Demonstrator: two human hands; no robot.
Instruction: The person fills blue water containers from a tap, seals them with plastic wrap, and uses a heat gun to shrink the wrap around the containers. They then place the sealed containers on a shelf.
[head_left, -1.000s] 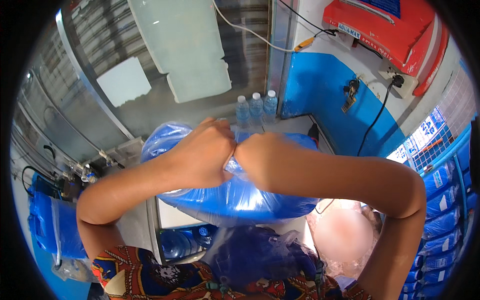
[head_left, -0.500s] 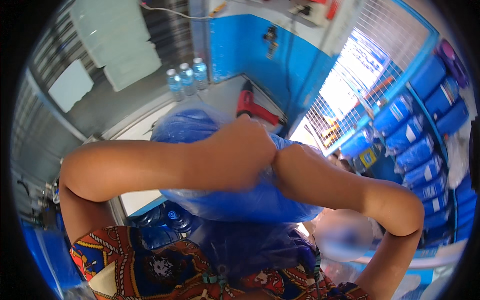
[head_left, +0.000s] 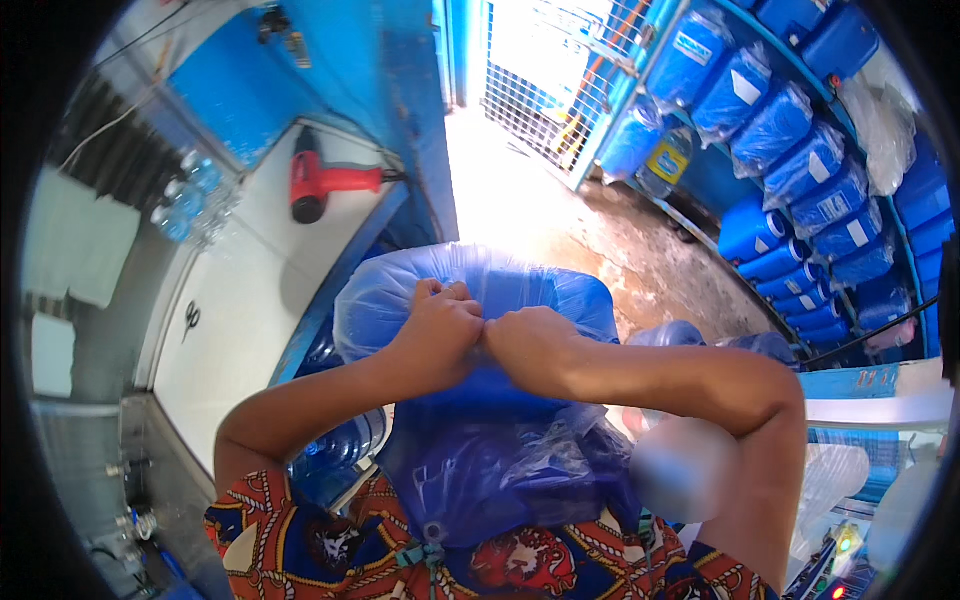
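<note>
A large blue container [head_left: 570, 290] covered in a clear plastic bag [head_left: 375, 290] stands in front of my chest. Over its near top edge my left hand [head_left: 440, 328] is closed on the plastic bag, fingers curled inward. My right hand [head_left: 532, 345] is closed just beside it, its knuckles touching the left, also clutching the film. The pinched plastic between them is mostly hidden by the fingers. Below the hands, loose wrinkled film [head_left: 560, 450] hangs down the container's side toward my patterned shirt.
On the white counter [head_left: 225, 300] at left lie a red heat gun [head_left: 335, 185], scissors [head_left: 192, 317] and several small water bottles [head_left: 190, 195]. Wrapped blue containers [head_left: 770, 130] fill a rack at right. A mesh gate [head_left: 540, 110] stands at the back; large clear bottles [head_left: 335, 445] sit under the counter.
My view has swung right, so the counter and heat gun appear further left. The bagged container now shows more plainly below it, and both hands sit lower, still closed together on the film.
</note>
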